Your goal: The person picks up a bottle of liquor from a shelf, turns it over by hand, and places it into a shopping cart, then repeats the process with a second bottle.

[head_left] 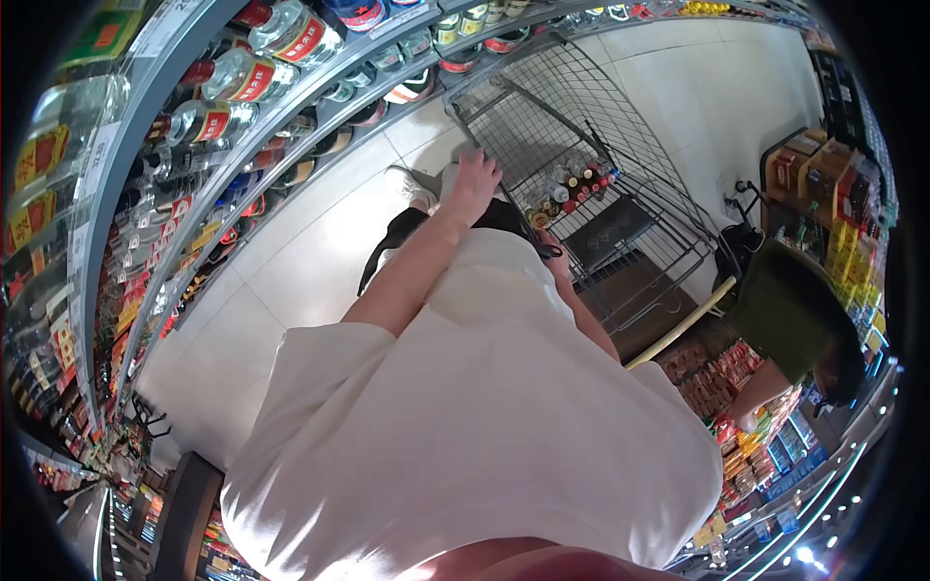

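My left hand is raised in front of my body, close to the near end of a metal shopping cart. Its fingers are spread a little and hold nothing that I can see. At the cart's near edge is my right hand, beside a small black object; its fingers are mostly hidden. Several bottles with coloured caps are grouped inside the cart, next to a dark panel on the wire.
Shelves of bottles curve along the left and top. At the right, a person in a dark green top reaches toward packaged goods. Stacked boxes stand behind. Pale floor tiles lie beside the shelves.
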`<state>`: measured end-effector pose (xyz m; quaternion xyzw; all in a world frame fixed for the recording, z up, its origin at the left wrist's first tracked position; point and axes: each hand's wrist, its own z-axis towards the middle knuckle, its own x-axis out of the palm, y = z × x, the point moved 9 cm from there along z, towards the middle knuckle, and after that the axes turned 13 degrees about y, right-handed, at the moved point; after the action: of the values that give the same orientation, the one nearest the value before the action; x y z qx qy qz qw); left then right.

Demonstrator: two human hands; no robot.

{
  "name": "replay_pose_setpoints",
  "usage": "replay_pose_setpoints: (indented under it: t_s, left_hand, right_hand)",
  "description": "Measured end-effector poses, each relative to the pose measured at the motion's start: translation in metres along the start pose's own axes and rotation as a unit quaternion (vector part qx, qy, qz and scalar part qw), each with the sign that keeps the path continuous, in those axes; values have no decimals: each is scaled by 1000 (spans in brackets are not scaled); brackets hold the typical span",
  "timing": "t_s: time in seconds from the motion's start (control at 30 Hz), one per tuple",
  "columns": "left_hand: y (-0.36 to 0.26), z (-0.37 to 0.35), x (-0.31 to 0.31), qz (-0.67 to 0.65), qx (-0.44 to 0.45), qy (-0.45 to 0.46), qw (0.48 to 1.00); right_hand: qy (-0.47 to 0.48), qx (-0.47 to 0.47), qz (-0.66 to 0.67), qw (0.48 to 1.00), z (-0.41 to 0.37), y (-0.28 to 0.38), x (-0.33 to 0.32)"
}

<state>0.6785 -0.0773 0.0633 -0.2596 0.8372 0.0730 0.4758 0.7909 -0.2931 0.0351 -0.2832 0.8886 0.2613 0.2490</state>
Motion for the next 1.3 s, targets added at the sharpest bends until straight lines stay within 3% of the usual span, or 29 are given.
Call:
replay_pose_setpoints:
  t_s: [0.1,0.57,0.73,0.97,1.17,1.3]
  left_hand:
    - [-2,-4,4,5,-4,-17,1000]
    - [6,-22,25,-90,-1,82,993]
    - [10,-48,23,-130,27,31,991]
    - [12,-46,40,-136,44,-10,990]
    - [13,-43,44,-156,44,-5,987]
    - [15,-49,33,-145,48,14,988]
  right_hand:
    - [24,-2,0,1000,0,-8,-4]
    - [0,-57,7,998,-26,3,3]
    - [-17,-87,-2,996,-13,24,4]
    - [-42,-103,20,994,-8,-4,30]
    - [-13,-13,-21,1000,-18,10,24]
    - [-12,-12,-28,999,-10,3,28]
